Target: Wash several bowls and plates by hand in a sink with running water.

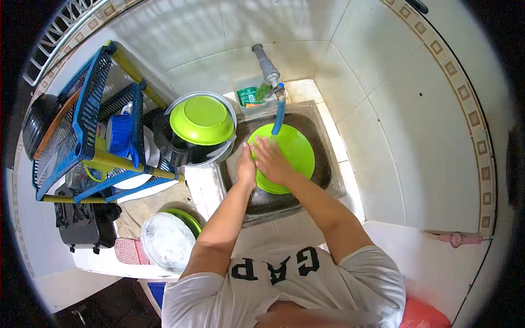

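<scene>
A lime-green plastic bowl or basin is in the metal sink, beneath a blue hose fitted to the tap. My left hand holds the bowl at its left rim, thumb up. Palm down, my right hand lies over the bowl's left part with its fingers extended, close beside the left hand. Whether water runs from the hose cannot be told. Left of the sink, another lime-green bowl rests upside down on a large metal pot that also holds black cookware.
A blue and yellow plastic dish rack with cups and plates stands left. Nearer me are a round whitish lid or tray, a red checked cloth and a black appliance. A clear container with a green scrubber sits behind the sink.
</scene>
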Tool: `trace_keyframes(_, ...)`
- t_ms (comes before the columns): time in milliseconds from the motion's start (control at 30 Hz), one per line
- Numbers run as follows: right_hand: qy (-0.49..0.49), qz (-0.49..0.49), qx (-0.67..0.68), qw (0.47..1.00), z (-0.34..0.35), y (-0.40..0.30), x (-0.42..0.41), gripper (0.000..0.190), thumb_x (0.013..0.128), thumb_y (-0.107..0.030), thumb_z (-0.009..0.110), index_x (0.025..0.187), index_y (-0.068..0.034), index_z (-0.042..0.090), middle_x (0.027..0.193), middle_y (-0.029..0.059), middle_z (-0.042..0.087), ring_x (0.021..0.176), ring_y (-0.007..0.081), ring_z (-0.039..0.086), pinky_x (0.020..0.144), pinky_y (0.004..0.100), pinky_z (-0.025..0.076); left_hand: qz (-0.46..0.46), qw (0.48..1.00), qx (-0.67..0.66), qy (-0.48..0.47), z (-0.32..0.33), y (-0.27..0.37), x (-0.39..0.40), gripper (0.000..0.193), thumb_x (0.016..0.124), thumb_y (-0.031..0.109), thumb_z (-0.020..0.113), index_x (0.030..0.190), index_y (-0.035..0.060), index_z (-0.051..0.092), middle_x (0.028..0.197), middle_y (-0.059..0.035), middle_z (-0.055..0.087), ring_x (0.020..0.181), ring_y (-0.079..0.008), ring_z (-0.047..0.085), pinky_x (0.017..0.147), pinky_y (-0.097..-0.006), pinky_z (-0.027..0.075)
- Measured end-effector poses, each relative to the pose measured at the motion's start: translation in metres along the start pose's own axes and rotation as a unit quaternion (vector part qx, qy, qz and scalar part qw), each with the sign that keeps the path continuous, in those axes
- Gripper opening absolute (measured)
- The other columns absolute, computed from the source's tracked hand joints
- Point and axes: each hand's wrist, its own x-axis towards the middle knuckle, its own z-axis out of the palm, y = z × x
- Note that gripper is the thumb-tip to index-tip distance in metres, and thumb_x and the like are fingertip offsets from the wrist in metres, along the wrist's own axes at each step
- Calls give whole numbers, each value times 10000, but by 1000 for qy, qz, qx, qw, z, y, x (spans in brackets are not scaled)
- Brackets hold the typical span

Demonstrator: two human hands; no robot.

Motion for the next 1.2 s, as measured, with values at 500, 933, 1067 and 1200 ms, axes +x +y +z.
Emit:
trace_keyframes(500, 45, 134, -221, 965, -16, 43, -10, 631, 919, -479, 358, 1426, -119, 253, 1493, 169, 149, 1370, 368, 152, 1044, 647, 70, 40, 997, 56, -35, 20, 27, -40, 643, 912, 572, 378, 1250, 33, 470, 1183, -135, 548, 1026, -250, 554, 859, -372, 460)
trace_keyframes(933, -201, -86, -107, 970, -55, 30, -58, 569, 927, -458, 374, 1419, -189, 279, 1509, 53, 169, 1384, 315, 152, 1084, 579, 83, 8, 997, -56, -43, -17, 4, 1, 652, 923, 569, 339, 1248, 16, 457, 1194, -137, 545, 1049, -258, 558, 879, -410, 461)
trace_keyframes(1067, -70, 97, -223, 967, -49, 55, -37, 636, 903, -514, 370, 1432, -182, 253, 1503, 104, 172, 1378, 336, 153, 1064, 617, 36, -5, 997, -41, -65, -3, 2, -7, 646, 922, 571, 334, 1282, 45, 438, 1241, -151, 522, 1106, -277, 530, 915, -437, 436)
trace_keyframes(1200, 45, 122, -171, 977, -19, 26, 2, 649, 910, -472, 383, 1435, -122, 230, 1478, 175, 197, 1365, 362, 171, 1061, 614, 78, -24, 997, -46, -51, -7, -10, 8, 693, 920, 577, 333, 1254, -16, 464, 1214, -183, 530, 1057, -275, 553, 883, -404, 454)
